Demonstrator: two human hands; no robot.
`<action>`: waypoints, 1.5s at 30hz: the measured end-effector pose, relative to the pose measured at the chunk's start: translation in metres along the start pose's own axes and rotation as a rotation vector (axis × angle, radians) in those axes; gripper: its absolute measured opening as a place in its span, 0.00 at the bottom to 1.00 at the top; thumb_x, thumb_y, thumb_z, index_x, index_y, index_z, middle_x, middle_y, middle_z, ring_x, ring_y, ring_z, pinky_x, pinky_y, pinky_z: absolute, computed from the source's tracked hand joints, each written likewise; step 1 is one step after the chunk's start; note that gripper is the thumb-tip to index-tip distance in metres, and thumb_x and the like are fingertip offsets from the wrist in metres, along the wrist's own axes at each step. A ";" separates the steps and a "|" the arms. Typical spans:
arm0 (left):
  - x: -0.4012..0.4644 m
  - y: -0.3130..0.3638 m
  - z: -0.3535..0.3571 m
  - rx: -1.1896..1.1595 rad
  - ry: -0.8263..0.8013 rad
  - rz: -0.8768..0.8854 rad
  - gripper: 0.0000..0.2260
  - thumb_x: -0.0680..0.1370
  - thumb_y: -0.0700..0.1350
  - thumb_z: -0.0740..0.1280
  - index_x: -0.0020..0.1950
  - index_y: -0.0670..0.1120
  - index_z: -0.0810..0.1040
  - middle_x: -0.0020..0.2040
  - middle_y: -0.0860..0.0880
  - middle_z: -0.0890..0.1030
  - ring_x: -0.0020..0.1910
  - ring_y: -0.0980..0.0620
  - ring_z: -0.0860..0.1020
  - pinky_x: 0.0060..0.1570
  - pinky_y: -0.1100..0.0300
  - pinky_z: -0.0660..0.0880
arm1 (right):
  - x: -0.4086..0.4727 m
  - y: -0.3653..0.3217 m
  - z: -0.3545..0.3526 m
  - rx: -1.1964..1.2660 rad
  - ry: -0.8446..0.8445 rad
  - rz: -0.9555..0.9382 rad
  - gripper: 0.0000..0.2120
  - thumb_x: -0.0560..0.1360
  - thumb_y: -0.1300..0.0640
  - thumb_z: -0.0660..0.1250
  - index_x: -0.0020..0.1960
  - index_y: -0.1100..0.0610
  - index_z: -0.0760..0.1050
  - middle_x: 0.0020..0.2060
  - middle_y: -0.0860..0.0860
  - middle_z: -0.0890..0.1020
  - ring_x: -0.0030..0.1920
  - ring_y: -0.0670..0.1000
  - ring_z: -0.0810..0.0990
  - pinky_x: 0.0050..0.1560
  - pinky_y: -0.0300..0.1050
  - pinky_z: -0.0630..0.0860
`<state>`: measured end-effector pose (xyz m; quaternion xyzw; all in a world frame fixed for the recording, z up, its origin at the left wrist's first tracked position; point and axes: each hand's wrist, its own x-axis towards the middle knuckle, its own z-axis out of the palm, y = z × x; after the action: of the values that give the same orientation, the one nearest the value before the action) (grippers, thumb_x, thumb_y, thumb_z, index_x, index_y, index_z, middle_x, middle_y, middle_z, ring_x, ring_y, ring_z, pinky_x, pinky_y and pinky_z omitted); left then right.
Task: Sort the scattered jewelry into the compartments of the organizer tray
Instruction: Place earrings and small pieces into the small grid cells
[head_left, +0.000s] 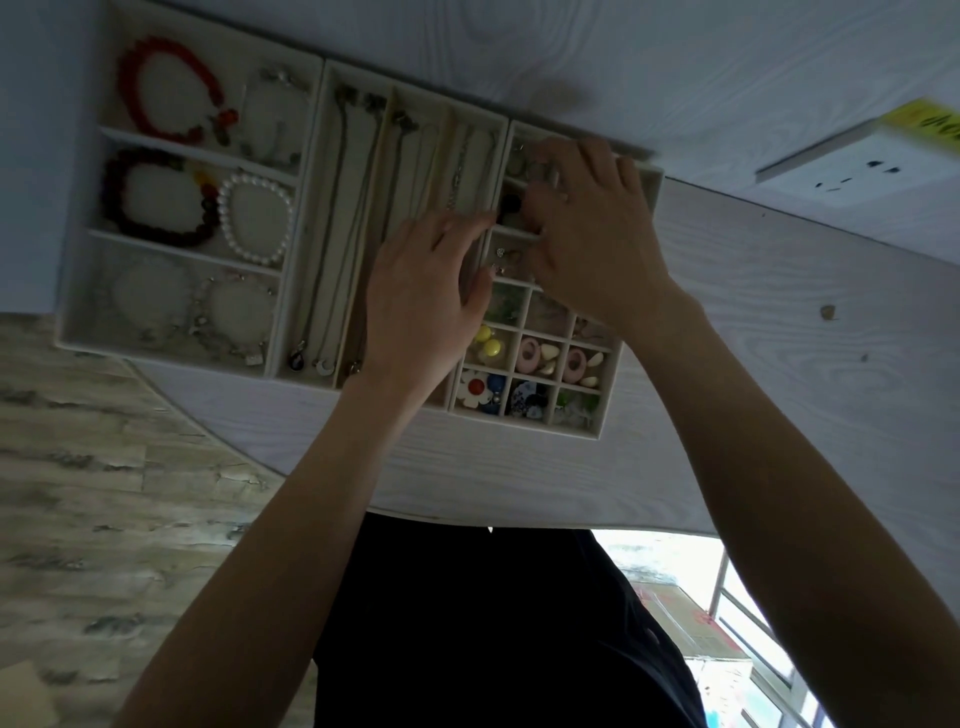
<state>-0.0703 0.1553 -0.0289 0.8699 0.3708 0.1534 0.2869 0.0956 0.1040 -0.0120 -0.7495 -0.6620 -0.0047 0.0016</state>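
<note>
**The room around my tabletop**

I am leaning over a pale, white-washed wood-grain tabletop (779, 322) whose near edge curves round in front of me. Beyond its left edge lies a floor (104, 493) of weathered grey-brown planks. Toward the far right corner rests a white box (857, 161) with a yellow label. Past the near edge, on my right, a bright window (753, 639) lets in daylight; the rest sits dim.

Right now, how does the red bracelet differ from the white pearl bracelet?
The red bracelet is bright red and the larger loop; the white pearl bracelet is pale and smaller. The red one lies in the far compartment, the pearl one in the middle compartment. Both are beaded loops lying flat in the organizer tray.
</note>
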 end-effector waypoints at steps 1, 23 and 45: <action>0.000 0.000 0.000 -0.006 0.004 0.000 0.16 0.77 0.46 0.66 0.64 0.46 0.75 0.55 0.47 0.79 0.55 0.49 0.77 0.58 0.53 0.73 | -0.001 0.001 -0.001 0.070 0.030 0.046 0.11 0.67 0.55 0.62 0.44 0.60 0.76 0.57 0.58 0.77 0.57 0.60 0.74 0.51 0.51 0.69; 0.000 -0.001 0.000 -0.020 -0.007 -0.008 0.16 0.77 0.46 0.65 0.64 0.47 0.75 0.55 0.47 0.79 0.55 0.48 0.77 0.57 0.51 0.73 | -0.001 0.018 -0.007 0.074 -0.145 -0.057 0.14 0.69 0.51 0.59 0.49 0.54 0.78 0.63 0.58 0.72 0.64 0.61 0.67 0.59 0.55 0.66; 0.001 0.000 -0.001 -0.012 -0.013 -0.008 0.16 0.77 0.46 0.66 0.64 0.46 0.75 0.55 0.46 0.79 0.55 0.48 0.77 0.59 0.52 0.72 | -0.008 0.015 -0.004 0.220 -0.040 0.022 0.10 0.70 0.56 0.61 0.48 0.56 0.78 0.62 0.56 0.74 0.64 0.59 0.68 0.59 0.52 0.68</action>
<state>-0.0703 0.1562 -0.0280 0.8677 0.3715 0.1488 0.2949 0.1095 0.0939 -0.0084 -0.7518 -0.6503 0.0830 0.0705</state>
